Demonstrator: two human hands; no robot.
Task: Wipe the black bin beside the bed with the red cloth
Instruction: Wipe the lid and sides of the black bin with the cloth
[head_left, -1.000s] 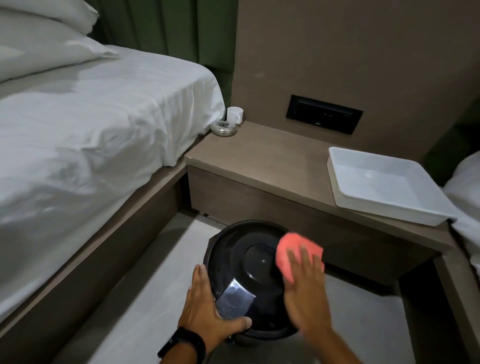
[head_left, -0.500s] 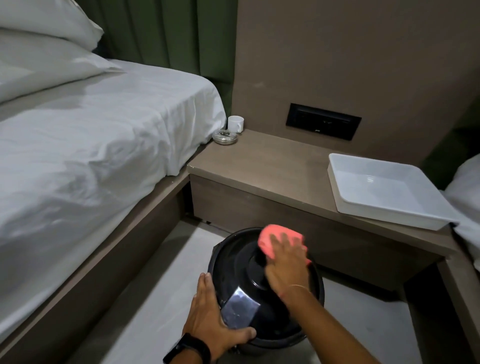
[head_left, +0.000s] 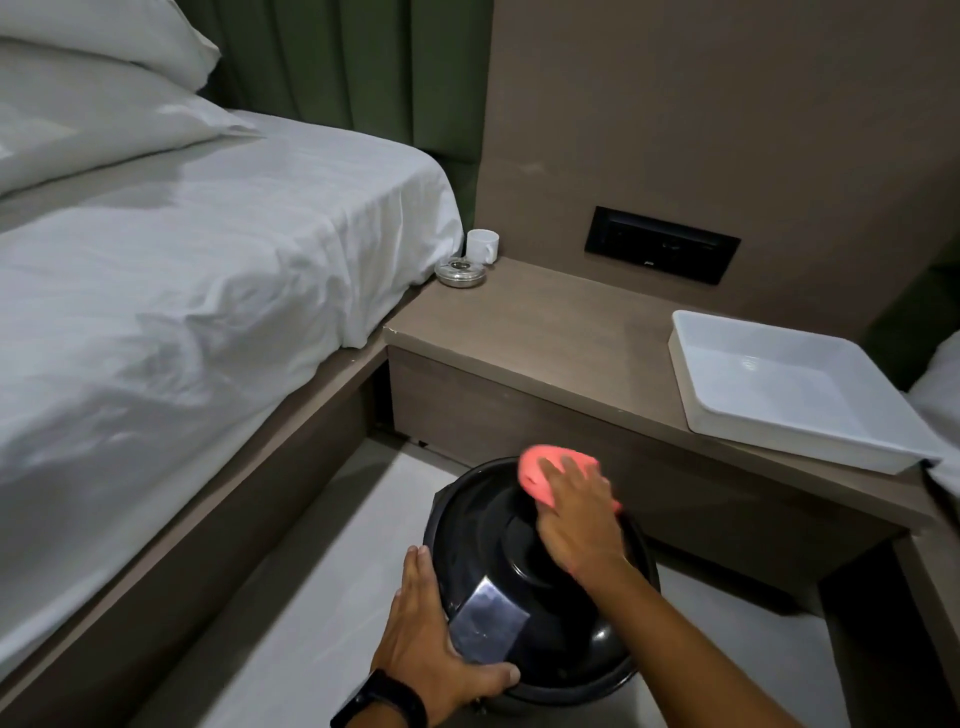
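Left hand (head_left: 434, 631): flat against the near-left side of the black bin (head_left: 483, 525), fingers spread and thumb hooked over the rim by the metal plate (head_left: 488, 616); a bracing hold, not a closed grip.
Right hand (head_left: 576, 522): palm pressing the red cloth (head_left: 543, 467) onto the far part of the lid, fingers laid loosely over it.
Bin place: on the floor (head_left: 332, 571), between the bed (head_left: 182, 291) and the low counter (head_left: 545, 332).
Bin axis: upright (long axis vertical), domed lid facing up, plate towards the wearer.
Risk: a hard push could slide or tip the bin towards the counter front if the bracing hand eases; the cloth may slip off the dome.
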